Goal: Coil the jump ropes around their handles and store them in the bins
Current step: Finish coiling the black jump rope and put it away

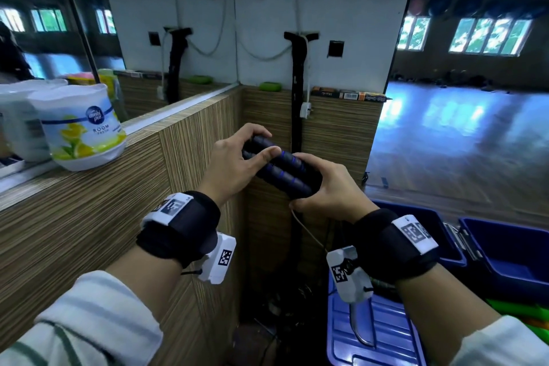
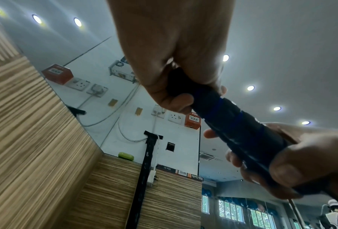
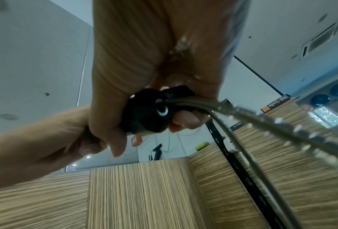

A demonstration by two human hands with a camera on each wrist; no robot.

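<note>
Handles (image 1: 280, 170), black with blue bands, lie side by side in midair before the wood panel (image 1: 89, 202), left hand (image 1: 234, 166) curled round one end, right hand (image 1: 328, 190) round the other; blue bins (image 1: 505, 249) sit low right. Left wrist: same two-handed grip. Right wrist: rope (image 3: 262, 122) leaves the handle caps.

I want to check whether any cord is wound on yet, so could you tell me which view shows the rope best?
The right wrist view: the rope leaves the handle ends, unwound. The head view shows a short pale stretch; the left wrist view, a thin sliver.
</note>
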